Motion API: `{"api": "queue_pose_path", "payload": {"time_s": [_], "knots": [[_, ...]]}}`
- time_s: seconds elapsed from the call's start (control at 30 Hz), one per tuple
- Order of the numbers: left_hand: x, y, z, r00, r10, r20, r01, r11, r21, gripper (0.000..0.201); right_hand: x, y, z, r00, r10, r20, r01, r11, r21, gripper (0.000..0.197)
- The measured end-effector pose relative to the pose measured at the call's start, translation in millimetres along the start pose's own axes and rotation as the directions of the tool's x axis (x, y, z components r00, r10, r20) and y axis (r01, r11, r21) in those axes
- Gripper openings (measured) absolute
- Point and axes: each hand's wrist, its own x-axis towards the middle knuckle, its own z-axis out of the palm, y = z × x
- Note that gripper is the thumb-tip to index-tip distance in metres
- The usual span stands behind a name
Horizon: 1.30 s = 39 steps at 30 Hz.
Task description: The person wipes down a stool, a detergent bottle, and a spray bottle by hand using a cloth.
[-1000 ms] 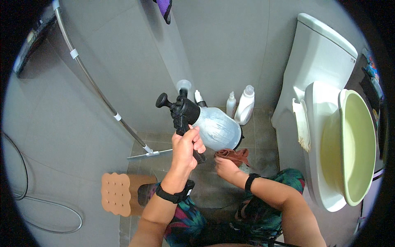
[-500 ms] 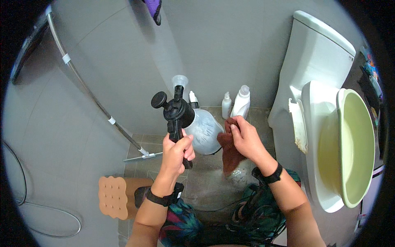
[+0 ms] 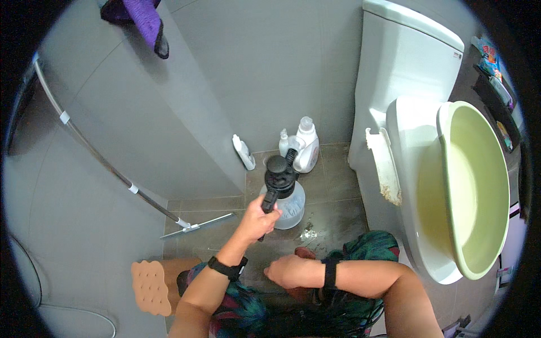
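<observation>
Far left, low on the floor: a peach scalloped mat (image 3: 150,286), partly under the person's knee. A squeegee (image 3: 198,226) lies on the tiles just right of it, its long metal handle running up and left along the grey partition wall (image 3: 169,124). A purple cloth (image 3: 143,19) hangs over the top of that partition.

Left hand (image 3: 258,219): fingers curled tight around the black handle of the pressure sprayer (image 3: 283,194). Sprayer stands upright on the floor tiles (image 3: 332,203), near the middle of the floor, clear tank below, black pump head above. Black watch on the left wrist.

Behind the sprayer, along the back wall edge of the floor: a small white bottle (image 3: 243,152) leaning at the partition's foot, then a small white bottle and a larger white jug (image 3: 306,147) side by side, close to the sprayer top.

Right hand (image 3: 288,271): palm down, low over the wet tiles in front of the sprayer, pressing on a reddish-brown cloth (image 3: 305,253) that peeks out beyond the knuckles. Whether the fingers grip it or lie flat, cannot tell. Black band on the right wrist.

Right side: white toilet (image 3: 403,112), lid down, with a pale green basin (image 3: 470,186) resting on it.
</observation>
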Motion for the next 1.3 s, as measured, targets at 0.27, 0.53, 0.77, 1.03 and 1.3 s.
{"api": "queue_pose_path", "payload": {"time_s": [0.27,0.53,0.77,1.03,1.3], "knots": [[90,-80,57,0.993,0.023,0.118,-0.034,0.996,0.088,0.02,-2,-4,-9,0.967,0.167,0.194,-0.136,0.977,-0.165,0.022],[155,-135,111,0.947,0.272,0.168,-0.319,0.844,0.431,0.025,31,4,77,0.992,0.106,0.073,-0.09,0.978,-0.187,0.03],[155,-138,111,0.931,0.189,0.314,-0.31,0.862,0.4,0.04,21,0,47,0.979,0.174,0.104,-0.149,0.966,-0.213,0.021],[199,-60,42,0.975,-0.099,0.197,0.081,0.992,0.101,0.041,31,2,31,0.952,0.24,0.192,-0.227,0.97,-0.086,0.026],[317,-114,11,0.953,0.142,-0.269,-0.025,0.918,0.397,0.067,68,6,69,0.941,0.23,0.248,-0.255,0.964,0.073,0.022]]}}
